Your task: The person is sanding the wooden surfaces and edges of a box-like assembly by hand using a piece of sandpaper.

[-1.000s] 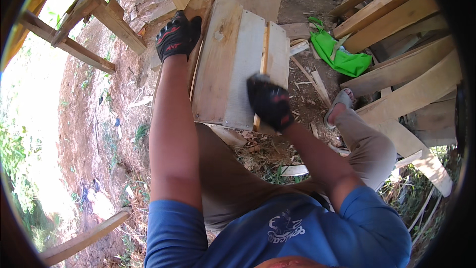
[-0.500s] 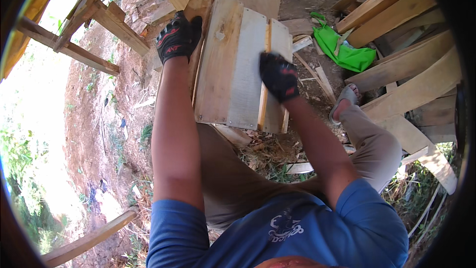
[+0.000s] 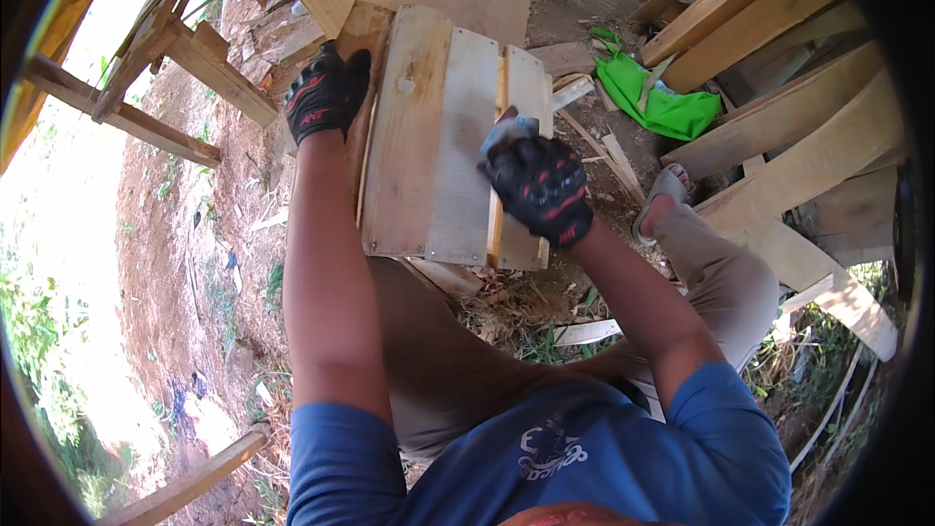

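The head view looks steeply down from the wearer's head through the left of two side-by-side fisheye cameras, facing forward over the blue T-shirt [image 3: 623, 458], which sits closest. The left hand [image 3: 326, 93] and right hand [image 3: 541, 185] lie farther out, at the nailed-board panel [image 3: 414, 151]; a dark round rim closes the corners

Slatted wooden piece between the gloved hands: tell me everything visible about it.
The slatted wooden piece looks like bare timber: a yellowish-brown board with a pale patch, then paler greyish boards, with a narrow yellowish strip between them. Dark dots like nail heads show near its ends. It lies slightly slanted before the person, its near edge beside the left leg. The left hand grips the darker board along its left side; the right hand is over its right part, contact unclear.
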The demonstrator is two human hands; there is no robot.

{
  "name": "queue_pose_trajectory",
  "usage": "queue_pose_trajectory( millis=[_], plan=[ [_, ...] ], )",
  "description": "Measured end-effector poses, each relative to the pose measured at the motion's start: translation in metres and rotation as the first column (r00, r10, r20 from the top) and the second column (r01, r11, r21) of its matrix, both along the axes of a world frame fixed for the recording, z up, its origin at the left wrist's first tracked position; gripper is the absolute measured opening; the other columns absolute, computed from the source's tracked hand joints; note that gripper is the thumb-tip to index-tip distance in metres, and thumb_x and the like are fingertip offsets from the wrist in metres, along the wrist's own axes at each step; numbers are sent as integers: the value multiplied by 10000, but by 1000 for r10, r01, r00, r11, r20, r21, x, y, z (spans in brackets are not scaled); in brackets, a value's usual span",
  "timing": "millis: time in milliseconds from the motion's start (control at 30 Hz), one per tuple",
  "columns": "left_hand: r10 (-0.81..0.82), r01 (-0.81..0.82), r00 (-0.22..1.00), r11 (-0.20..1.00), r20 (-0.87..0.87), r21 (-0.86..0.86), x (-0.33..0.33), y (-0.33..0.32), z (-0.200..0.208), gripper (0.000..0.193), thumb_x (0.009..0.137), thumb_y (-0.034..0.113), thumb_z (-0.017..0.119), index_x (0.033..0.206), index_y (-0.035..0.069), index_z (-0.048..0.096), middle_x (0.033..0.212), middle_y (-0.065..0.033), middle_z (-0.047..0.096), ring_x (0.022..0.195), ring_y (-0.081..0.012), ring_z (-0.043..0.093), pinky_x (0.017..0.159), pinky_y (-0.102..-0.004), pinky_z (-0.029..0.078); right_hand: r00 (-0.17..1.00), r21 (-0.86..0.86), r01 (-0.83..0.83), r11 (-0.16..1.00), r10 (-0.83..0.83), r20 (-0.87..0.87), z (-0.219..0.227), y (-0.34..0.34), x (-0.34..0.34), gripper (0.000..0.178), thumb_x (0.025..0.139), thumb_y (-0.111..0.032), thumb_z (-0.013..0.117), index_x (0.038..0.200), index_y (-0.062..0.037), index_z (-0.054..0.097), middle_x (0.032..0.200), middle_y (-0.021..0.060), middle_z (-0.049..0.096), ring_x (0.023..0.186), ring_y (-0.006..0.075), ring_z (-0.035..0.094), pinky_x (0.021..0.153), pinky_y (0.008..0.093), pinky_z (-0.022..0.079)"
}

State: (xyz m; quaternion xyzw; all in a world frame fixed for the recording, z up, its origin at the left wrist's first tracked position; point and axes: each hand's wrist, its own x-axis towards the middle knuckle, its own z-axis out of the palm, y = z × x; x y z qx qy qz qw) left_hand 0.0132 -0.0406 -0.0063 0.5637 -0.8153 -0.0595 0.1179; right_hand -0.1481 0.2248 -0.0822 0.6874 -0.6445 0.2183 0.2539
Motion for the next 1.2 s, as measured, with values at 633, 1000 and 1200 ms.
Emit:
queue_pose_trajectory(
  millis=[633,1000,1200],
  plan=[
    [-30,29,996,999,90,13,-7,-6,-2,720,1024,653,516,1492,108,563,1420,-243,676,1330,-442,633,1102,-559,504,981,413,-176,893,194,-2,-16,94,-8,226,885,-261,719,1102,-231,779,1093,45,714,996,276,707,810,456,576],
    [-29,30,997,999,69,-21,-13,-5,-5,725,1007,671,545,1500,142,582,1447,-225,668,1352,-435,623,1129,-571,490,219,202,-472,858,-107,970,-10,143,-39,306,1068,-211,617,1297,-24,698,1256,150,706,1125,281,712,954,386,589],
    [-29,28,996,1000,85,13,-8,-12,-6,770,1008,695,522,1534,133,548,1447,-250,660,1365,-443,610,1137,-570,477,-802,-252,-116,961,59,595,56,170,-86,396,1141,-284,563,1406,7,606,1261,137,723,1115,260,729,995,399,590]
  ],
)
